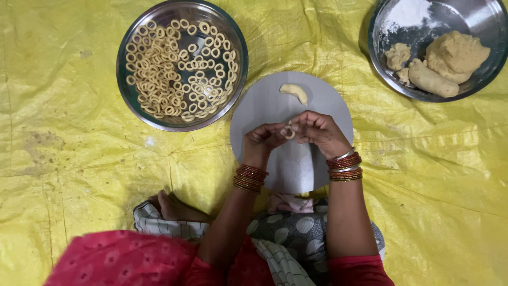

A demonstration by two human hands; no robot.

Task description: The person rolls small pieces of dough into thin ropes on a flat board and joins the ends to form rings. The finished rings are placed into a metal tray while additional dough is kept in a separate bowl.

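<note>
Both hands meet over the round grey board point(317, 100): left hand point(260, 140) and right hand point(319, 132) pinch a small pale dough ring point(289, 132) together. Far left sits a steel bowl of finished rings point(181, 63), far right a steel bowl of dough lumps point(439, 47).

Left hand point(262, 139): fingers curled, tips pointing right, meeting right fingertips. Right hand point(319, 132): fingers bent inward, pinching small dough strip point(289, 131) between both sets of fingertips. Both wrists stacked with bangles; forearms bare, angled up from lap, converging toward fingers.

Crinkled yellow plastic sheet point(63, 159) underfoot
</note>
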